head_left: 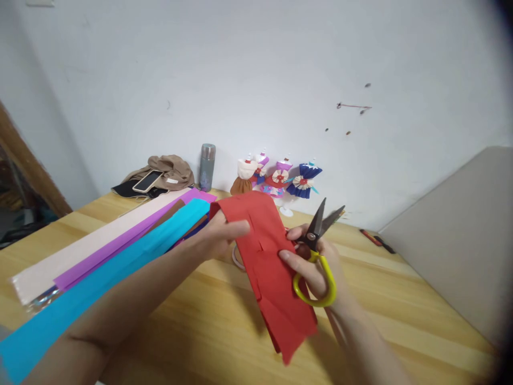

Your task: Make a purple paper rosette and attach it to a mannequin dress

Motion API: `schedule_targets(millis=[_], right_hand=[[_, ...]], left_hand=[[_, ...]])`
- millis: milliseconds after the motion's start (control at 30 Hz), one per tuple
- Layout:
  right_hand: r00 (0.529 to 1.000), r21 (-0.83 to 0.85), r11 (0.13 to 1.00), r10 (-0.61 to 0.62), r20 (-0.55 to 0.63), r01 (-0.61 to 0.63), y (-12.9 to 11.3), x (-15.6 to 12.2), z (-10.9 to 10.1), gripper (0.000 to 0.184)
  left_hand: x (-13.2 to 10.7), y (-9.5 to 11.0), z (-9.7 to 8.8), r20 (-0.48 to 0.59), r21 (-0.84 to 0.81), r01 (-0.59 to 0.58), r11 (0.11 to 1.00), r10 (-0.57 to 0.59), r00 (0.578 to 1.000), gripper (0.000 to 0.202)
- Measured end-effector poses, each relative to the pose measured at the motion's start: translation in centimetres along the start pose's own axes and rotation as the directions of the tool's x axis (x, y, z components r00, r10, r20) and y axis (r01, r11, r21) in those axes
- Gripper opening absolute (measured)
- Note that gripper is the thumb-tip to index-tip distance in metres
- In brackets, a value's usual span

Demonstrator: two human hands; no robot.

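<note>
A folded length of red crepe paper hangs in front of me, above the table. My left hand grips its upper left edge, thumb across the front and the other fingers behind. My right hand pinches the right edge of the same paper. Scissors with yellow handles and dark blades also sit in that hand, its thumb near the handle loops. The blades point up and stand apart, with no paper between them. Behind the red paper, a roll of tape is partly hidden.
Long paper sheets in turquoise, purple and pale pink lie at the left. Further back are a phone, brown cloth, a flask and several small dress figures. A red-and-black tool lies at the right.
</note>
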State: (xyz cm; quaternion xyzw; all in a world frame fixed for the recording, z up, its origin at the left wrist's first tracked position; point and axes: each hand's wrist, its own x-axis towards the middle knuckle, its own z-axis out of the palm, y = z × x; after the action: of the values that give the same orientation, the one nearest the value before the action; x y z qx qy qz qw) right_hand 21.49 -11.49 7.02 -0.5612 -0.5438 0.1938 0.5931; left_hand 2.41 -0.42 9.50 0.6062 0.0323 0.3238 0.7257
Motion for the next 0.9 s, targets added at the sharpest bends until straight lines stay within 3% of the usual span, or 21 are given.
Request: schedule_targets(millis=[100,267,367,500,700,900], right_hand=[[1.0,-0.059,0.998,-0.002,0.009,0.003,-0.5,0.1,-0.1,0.027],[0.997,-0.172,0.983,-0.056,0.054,0.065,-0.8,-0.2,0.0,0.021],[0.996,-0.19,0.98,-0.037,0.086,0.053,-0.5,-0.4,0.1,0.02],[0.991,-0.156,0.987,-0.012,0.133,0.033,0.0,-0.4,0.0,0.03],[0.947,-0.132,0.976,-0.129,0.295,0.174,-0.6,-0.2,-1.7,0.044],[0.958,-0.239,0.961,-0.071,0.279,0.141,-1.4,-0.2,-2.8,0.036]], left_hand=[[0.6,0.1,0.4,-0.099,-0.314,0.001,0.949,-0.033,0.995,0.055],[1.1,0.4,0.5,-0.215,-0.468,0.043,0.883,-0.16,0.964,0.046],[1.0,0.7,-0.1,-0.312,-0.409,0.063,0.91,-0.204,0.928,0.033],[0.8,1.0,-0.3,-0.42,-0.27,0.008,0.963,-0.125,0.899,0.025],[1.0,1.6,-0.8,-0.424,-0.217,-0.128,0.968,0.024,0.905,0.037],[1.3,1.8,-2.2,-0.412,-0.18,-0.213,0.96,0.123,0.903,0.053]])
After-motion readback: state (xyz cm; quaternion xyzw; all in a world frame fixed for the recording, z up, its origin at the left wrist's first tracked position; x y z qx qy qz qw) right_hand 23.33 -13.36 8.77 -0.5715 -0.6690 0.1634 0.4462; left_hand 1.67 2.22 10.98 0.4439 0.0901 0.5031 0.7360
